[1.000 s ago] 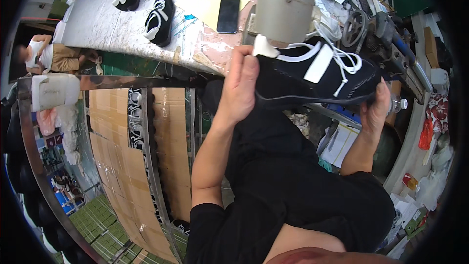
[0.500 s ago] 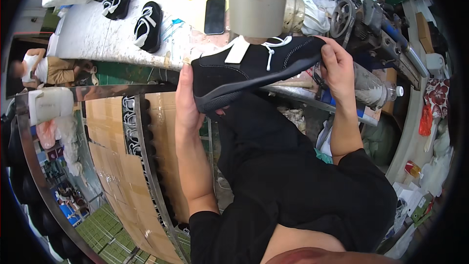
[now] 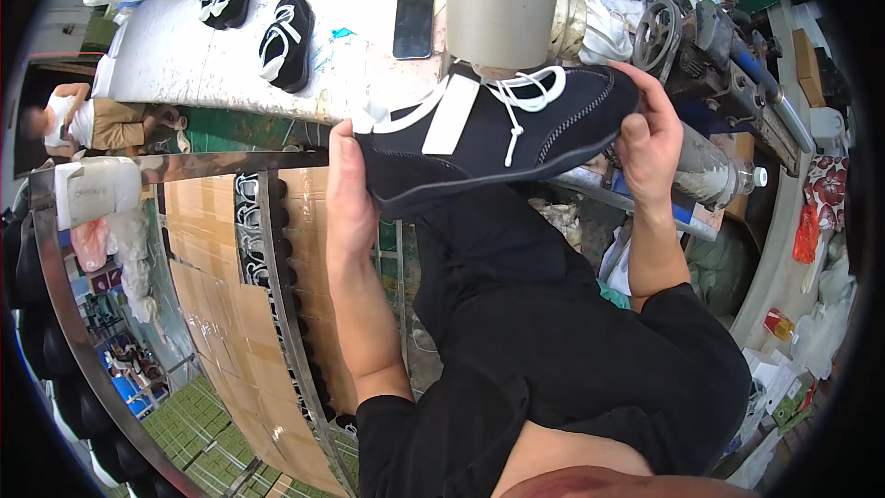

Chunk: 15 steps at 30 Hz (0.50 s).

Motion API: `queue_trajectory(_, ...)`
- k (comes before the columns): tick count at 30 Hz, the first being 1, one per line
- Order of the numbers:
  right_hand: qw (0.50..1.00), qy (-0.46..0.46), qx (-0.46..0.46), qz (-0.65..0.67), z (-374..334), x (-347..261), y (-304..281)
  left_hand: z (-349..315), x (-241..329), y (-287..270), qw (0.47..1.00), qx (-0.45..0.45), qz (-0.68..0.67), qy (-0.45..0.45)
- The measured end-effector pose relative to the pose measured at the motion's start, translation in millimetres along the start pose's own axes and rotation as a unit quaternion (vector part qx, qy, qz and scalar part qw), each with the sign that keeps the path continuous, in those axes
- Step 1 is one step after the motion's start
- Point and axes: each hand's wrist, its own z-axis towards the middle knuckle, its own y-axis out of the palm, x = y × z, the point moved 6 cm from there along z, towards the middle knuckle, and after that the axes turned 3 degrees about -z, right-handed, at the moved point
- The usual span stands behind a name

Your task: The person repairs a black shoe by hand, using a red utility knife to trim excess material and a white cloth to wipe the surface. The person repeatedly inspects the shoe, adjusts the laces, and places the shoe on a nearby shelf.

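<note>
Between my two hands is a black shoe with white laces, a white strap and pale stitching. My left hand is closed on its left end, thumb up along the edge. At the other end, my right hand grips the shoe with the thumb on the near side and fingers behind. The shoe's side and upper face me, its top edge by the lower end of a thick beige machine column. Whether the shoe touches the column I cannot tell.
Several black shoes with white straps, one a single shoe, stand on the white table at left. A phone lies beside the column. A metal rack with cardboard stands at lower left. A handwheel and a plastic bottle are at right.
The shoe has been tilted so more of its upper and laces show and less of its sole. Both hands keep hold of it. The surroundings have shifted slightly in view.
</note>
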Motion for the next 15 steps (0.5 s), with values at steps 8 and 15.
queue_trajectory(8,0.997,-0.011,0.076,0.025,-15.1,-5.0,-25.6,-14.9,-6.3,31.0,0.997,-0.054,0.024,0.041)
queue_trajectory(15,0.99,0.101,-0.041,0.086,-3.9,6.0,14.8,-50.2,-28.9,3.9,0.998,-0.018,-0.017,0.066)
